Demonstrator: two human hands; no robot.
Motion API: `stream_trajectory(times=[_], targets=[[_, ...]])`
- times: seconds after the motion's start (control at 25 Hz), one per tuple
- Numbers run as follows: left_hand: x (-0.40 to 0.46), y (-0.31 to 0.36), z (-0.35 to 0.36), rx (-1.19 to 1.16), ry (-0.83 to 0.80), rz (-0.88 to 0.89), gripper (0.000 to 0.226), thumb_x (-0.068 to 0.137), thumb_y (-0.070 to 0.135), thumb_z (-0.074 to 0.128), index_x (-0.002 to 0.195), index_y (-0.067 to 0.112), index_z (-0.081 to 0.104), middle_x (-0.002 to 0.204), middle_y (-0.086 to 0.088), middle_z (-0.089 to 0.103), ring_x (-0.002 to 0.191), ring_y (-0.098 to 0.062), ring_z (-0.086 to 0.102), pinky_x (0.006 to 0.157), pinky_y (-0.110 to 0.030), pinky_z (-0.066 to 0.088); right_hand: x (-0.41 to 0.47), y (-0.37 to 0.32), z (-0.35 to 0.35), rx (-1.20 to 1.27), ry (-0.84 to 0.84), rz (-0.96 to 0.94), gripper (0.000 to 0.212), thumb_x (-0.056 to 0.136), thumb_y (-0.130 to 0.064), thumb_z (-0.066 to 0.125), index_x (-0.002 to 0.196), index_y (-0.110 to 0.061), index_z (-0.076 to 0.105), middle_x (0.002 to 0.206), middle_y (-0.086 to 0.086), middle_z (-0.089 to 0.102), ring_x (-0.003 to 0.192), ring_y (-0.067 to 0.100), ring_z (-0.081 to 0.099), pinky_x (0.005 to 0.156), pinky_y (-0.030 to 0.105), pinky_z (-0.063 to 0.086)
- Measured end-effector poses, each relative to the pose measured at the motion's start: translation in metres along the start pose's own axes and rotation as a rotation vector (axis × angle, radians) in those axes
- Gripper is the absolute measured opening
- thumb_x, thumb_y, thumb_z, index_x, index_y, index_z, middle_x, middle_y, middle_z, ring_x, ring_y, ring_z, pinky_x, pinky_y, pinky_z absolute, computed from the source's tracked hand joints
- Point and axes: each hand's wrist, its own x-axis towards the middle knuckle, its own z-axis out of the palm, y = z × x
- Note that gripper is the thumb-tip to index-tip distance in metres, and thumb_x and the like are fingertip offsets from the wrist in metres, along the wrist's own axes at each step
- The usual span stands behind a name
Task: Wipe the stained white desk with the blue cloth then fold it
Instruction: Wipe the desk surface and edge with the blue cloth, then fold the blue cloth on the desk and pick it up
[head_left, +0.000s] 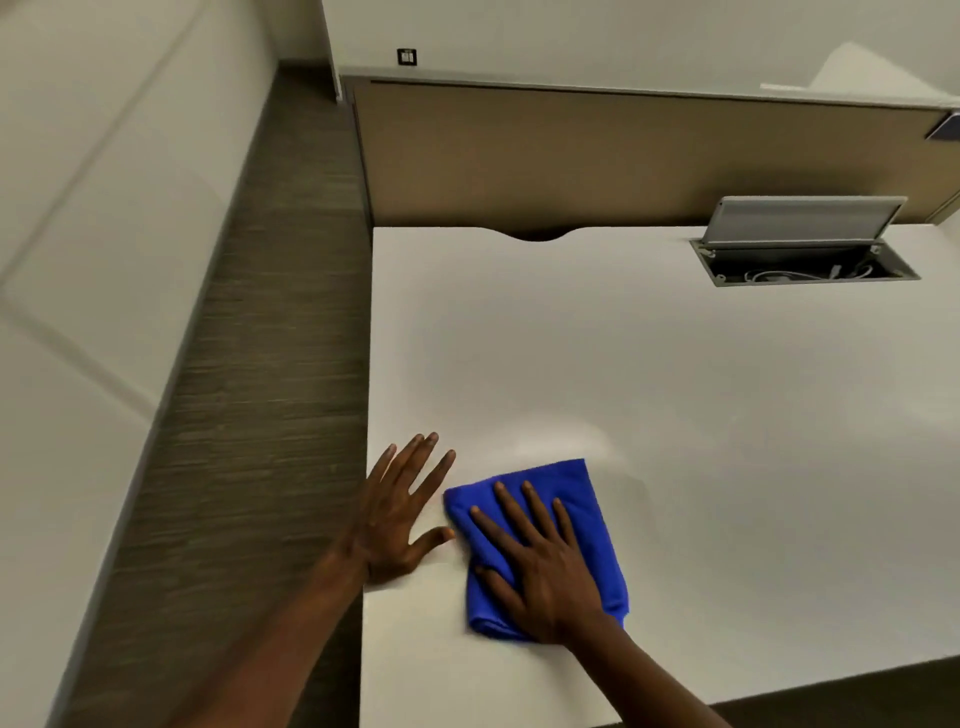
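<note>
- Blue, bright and evenly coloured, the cloth (540, 540) lies folded into a rough rectangle with soft, rounded edges and a slightly plush surface; one thicker folded edge runs along its left side.
- It sits flat on the white desk (675, 415), near the desk's left edge and close to the near edge, tilted so that its far corner points up and to the right.
- On top of the cloth, the right hand (540, 577) presses down with its palm, fingers straight and slightly spread, the fingertips reaching toward the cloth's far edge; nothing is pinched or curled round.
- Just left of the cloth, the left hand (395, 514) rests flat on the bare desk with its fingers straight and fanned out; its thumb points toward the cloth and comes very near the cloth's left edge, though whether they touch cannot be told.
- Beyond the cloth, the desk surface shows a faint pale sheen; no clear stain can be made out.
- Farther back on the right, a cable hatch (805, 260) is set into the desk with its grey lid tipped up, and pale cables show inside.
- Behind the desk stands a tan partition panel (623, 156), and dark striped carpet (249, 364) runs along the left.
</note>
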Motion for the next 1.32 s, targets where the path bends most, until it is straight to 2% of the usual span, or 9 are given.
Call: stream_trajectory(times=[0.28,0.48,0.68,0.8,0.92,1.0,1.08,1.16,1.32], targets=[[-0.010,0.003,-0.002,-0.143,0.153,-0.273,0.081,0.103,0.067,0.028,0.167,0.019,0.013,0.174,-0.007,0.008,0.161,-0.027,0.008,0.128,-0.053,0.011,0.060,-0.028,-0.012,0.055,0.011,0.396,0.067,0.101,-0.071,0.010,0.160,-0.051,-0.016,0.174,-0.007,-0.016,0.160,0.029,-0.018,0.128,0.058,-0.010],[-0.018,0.009,-0.012,-0.211,0.302,-0.409,0.072,0.108,0.055,0.022,0.156,0.004,0.041,0.163,-0.015,0.038,0.154,-0.030,0.031,0.122,-0.057,0.030,0.092,-0.085,-0.004,0.054,-0.047,0.139,0.071,0.095,-0.078,-0.004,0.159,-0.052,-0.018,0.174,-0.006,-0.018,0.159,0.030,-0.021,0.126,0.060,-0.013],[-0.032,0.023,-0.012,-0.295,0.362,-0.501,0.065,0.104,0.047,0.037,0.151,0.003,0.049,0.156,-0.016,0.048,0.148,-0.033,0.040,0.118,-0.054,0.037,0.058,-0.085,0.000,0.088,-0.036,-0.065,0.070,0.098,-0.079,0.018,0.161,-0.056,-0.005,0.174,-0.013,-0.013,0.161,0.023,-0.019,0.128,0.056,-0.010],[-0.051,0.034,-0.002,-0.293,0.331,-0.484,0.065,0.101,0.048,0.044,0.150,0.005,0.051,0.157,-0.015,0.047,0.148,-0.031,0.040,0.118,-0.052,0.038,0.042,-0.085,-0.011,0.344,0.014,-0.015,0.070,0.095,-0.069,0.051,0.159,-0.046,0.035,0.174,-0.007,0.016,0.162,0.022,0.009,0.131,0.048,0.010],[-0.075,0.043,0.009,-0.281,0.305,-0.456,0.067,0.099,0.050,0.051,0.151,0.008,0.051,0.159,-0.014,0.044,0.150,-0.031,0.036,0.119,-0.049,0.037,0.018,-0.069,-0.023,0.458,0.294,0.216,0.054,0.087,-0.051,0.072,0.134,-0.026,0.068,0.146,0.004,0.055,0.134,0.024,0.054,0.106,0.041,0.050],[-0.088,0.048,0.014,-0.261,0.288,-0.439,0.070,0.097,0.051,0.052,0.155,0.011,0.046,0.161,-0.013,0.041,0.151,-0.031,0.033,0.120,-0.049,0.036,-0.002,-0.050,-0.028,0.414,0.377,0.410,0.047,0.085,-0.043,0.079,0.127,-0.024,0.071,0.136,0.006,0.058,0.124,0.027,0.057,0.098,0.041,0.051],[-0.095,0.052,0.015,-0.243,0.289,-0.462,0.073,0.096,0.053,0.053,0.157,0.013,0.043,0.158,-0.014,0.044,0.149,-0.033,0.035,0.118,-0.050,0.037,-0.018,-0.039,-0.031,0.374,0.276,0.530,0.051,0.086,-0.042,0.080,0.132,-0.023,0.068,0.133,0.006,0.059,0.123,0.027,0.056,0.098,0.042,0.050],[-0.094,0.056,0.013,-0.224,0.293,-0.491,0.074,0.093,0.053,0.054,0.155,0.013,0.046,0.143,-0.014,0.055,0.141,-0.034,0.042,0.112,-0.051,0.043,-0.029,-0.037,-0.032,0.420,0.167,0.551,0.054,0.090,-0.043,0.076,0.138,-0.023,0.062,0.122,0.000,0.064,0.111,0.020,0.059,0.092,0.035,0.052],[-0.095,0.062,0.010,-0.222,0.299,-0.403,0.072,0.086,0.054,0.061,0.145,0.013,0.059,0.112,-0.009,0.067,0.119,-0.034,0.056,0.103,-0.054,0.048,-0.032,-0.041,-0.040,0.590,0.229,0.579,0.048,0.091,-0.034,0.077,0.137,-0.026,0.063,0.087,-0.011,0.069,0.076,0.007,0.064,0.070,0.020,0.050]])
